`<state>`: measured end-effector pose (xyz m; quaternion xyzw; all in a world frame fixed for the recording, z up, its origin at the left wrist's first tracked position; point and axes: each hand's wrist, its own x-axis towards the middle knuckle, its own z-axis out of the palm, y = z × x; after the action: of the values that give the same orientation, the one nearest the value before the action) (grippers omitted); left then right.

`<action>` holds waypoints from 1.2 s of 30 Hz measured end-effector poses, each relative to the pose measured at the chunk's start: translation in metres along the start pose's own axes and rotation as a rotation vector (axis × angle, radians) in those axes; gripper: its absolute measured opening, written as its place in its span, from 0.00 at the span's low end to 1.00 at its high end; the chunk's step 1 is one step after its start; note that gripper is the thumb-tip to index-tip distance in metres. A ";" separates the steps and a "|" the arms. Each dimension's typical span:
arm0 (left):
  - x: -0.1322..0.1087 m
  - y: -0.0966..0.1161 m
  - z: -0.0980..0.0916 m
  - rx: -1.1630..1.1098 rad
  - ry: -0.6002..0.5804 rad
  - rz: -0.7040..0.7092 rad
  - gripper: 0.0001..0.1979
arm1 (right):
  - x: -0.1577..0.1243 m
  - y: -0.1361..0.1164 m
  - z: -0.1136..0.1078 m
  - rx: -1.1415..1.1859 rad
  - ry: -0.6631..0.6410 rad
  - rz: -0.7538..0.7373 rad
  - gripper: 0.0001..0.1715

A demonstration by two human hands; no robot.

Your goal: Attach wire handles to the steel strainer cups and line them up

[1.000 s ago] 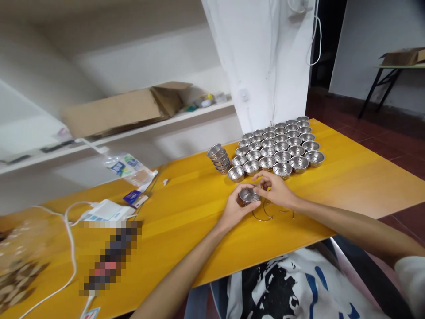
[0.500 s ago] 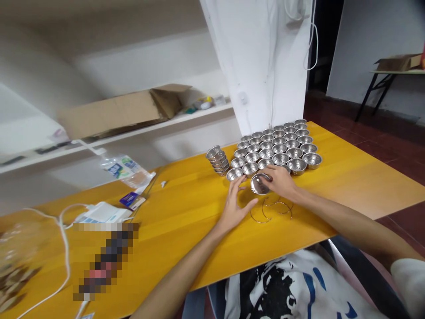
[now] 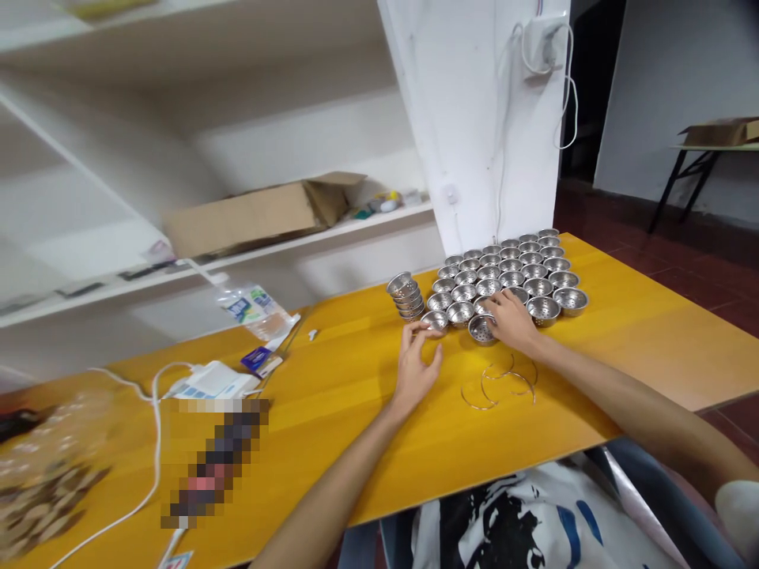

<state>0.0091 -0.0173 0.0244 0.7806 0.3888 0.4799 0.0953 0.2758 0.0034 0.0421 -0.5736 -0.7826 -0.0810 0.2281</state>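
Note:
My right hand (image 3: 515, 322) grips the rim of a perforated metal cup (image 3: 482, 330), which sits mouth up at the front of the rows of similar cups (image 3: 511, 263). My left hand (image 3: 417, 367) has its fingers apart and curved. Its fingertips lie at the front-left cup (image 3: 435, 320); whether they touch it I cannot tell. Behind that hand, to the left of the rows, several matching cups form a leaning stack (image 3: 405, 295). Several thin curved wire pieces (image 3: 500, 385) lie on the table in front of my right hand.
The yellow table (image 3: 332, 411) also bears a plastic bottle (image 3: 254, 308), a small purple box (image 3: 261, 361), a white power strip (image 3: 217, 381) with cables, and a pixelated item (image 3: 217, 462). A cardboard box (image 3: 243, 217) rests on the shelf behind. A white pillar (image 3: 474, 118) stands beyond the cups.
My right hand has turned the cup from tilted to mouth up and set it by the front row. My left hand has drawn away from it. The camera view has shifted.

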 end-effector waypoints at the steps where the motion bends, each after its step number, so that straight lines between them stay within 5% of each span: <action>1: 0.002 -0.003 -0.003 0.015 0.034 -0.011 0.08 | 0.001 0.001 0.000 0.006 0.003 0.010 0.21; 7: 0.017 -0.029 -0.022 0.084 0.196 -0.103 0.10 | -0.003 -0.006 -0.013 0.122 0.120 -0.095 0.19; 11: 0.048 -0.057 -0.041 0.140 0.245 -0.221 0.21 | -0.019 -0.023 -0.028 0.271 -0.102 -0.490 0.10; 16: 0.102 -0.089 -0.044 0.133 0.083 -0.278 0.23 | -0.039 -0.034 -0.030 0.130 -0.231 -0.649 0.10; 20: 0.120 -0.101 -0.030 0.142 0.100 -0.324 0.17 | -0.045 -0.040 -0.028 0.023 -0.240 -0.732 0.08; 29: 0.117 -0.096 -0.020 0.163 0.259 -0.300 0.15 | -0.051 -0.059 -0.018 -0.098 -0.187 -0.812 0.09; 33: 0.109 -0.072 -0.023 0.146 0.385 -0.254 0.15 | -0.053 -0.059 -0.024 -0.128 -0.243 -0.789 0.06; 36: 0.081 -0.045 -0.026 -0.001 0.368 -0.138 0.19 | -0.052 -0.055 -0.032 -0.156 -0.207 -0.767 0.08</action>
<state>-0.0160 0.0642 0.0691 0.6511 0.4519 0.6072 0.0558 0.2446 -0.0718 0.0541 -0.2608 -0.9502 -0.1609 0.0571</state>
